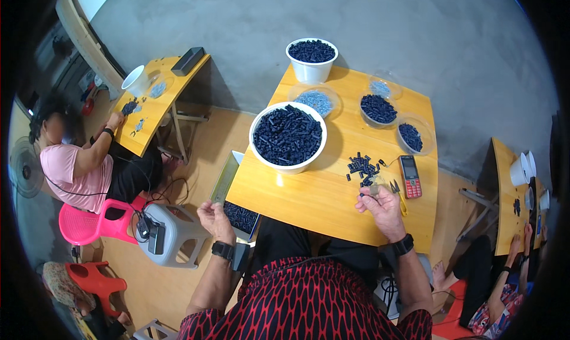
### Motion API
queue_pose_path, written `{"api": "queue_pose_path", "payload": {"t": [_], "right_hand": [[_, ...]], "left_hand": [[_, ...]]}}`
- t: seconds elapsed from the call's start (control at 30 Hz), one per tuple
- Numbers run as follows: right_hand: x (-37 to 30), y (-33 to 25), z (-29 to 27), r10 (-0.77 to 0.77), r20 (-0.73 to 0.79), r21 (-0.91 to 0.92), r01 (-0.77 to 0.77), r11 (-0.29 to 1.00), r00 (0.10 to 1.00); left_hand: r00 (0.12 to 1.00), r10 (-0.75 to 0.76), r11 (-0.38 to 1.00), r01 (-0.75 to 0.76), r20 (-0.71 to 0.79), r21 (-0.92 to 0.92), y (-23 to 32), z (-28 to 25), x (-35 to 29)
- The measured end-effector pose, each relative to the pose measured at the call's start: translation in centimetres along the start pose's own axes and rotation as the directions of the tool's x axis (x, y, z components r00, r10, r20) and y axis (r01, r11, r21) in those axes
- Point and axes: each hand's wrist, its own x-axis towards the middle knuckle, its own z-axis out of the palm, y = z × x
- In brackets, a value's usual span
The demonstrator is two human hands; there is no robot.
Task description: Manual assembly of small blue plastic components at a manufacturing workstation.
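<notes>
Over the table's front edge my right hand is closed in a pinch, with a dark speck at its fingertips too small to name. Just beyond those fingers lies a loose pile of short black tubular pieces. Beside the hand are yellow-handled snips and a red and black keypad phone. My left hand is off the table's left front corner, its fingers curled together; whatever they hold is hidden. Next to it, lower down, a box of black pieces stands partly under the table.
On the yellow table stand a large white tub of black pieces, another white tub behind it, and clear bowls of black pieces and small bluish parts. A grey stool is left; people work at side tables.
</notes>
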Motion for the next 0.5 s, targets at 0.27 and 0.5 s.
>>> {"api": "queue_pose_path", "payload": {"t": [0.27,0.5], "right_hand": [[-1.1,1.8,0.4,0.025,-0.014,0.209,-0.022,0.978,1.000],[-4.2,0.1,3.6,-0.022,0.040,-0.157,0.028,0.987,0.999]], "left_hand": [[0.777,0.272,0.962,-0.242,0.568,-0.129,9.1,5.1,-8.7],[0.266,0.053,0.998,-0.039,0.963,-0.044,9.4,9.4,-14.7]]}}
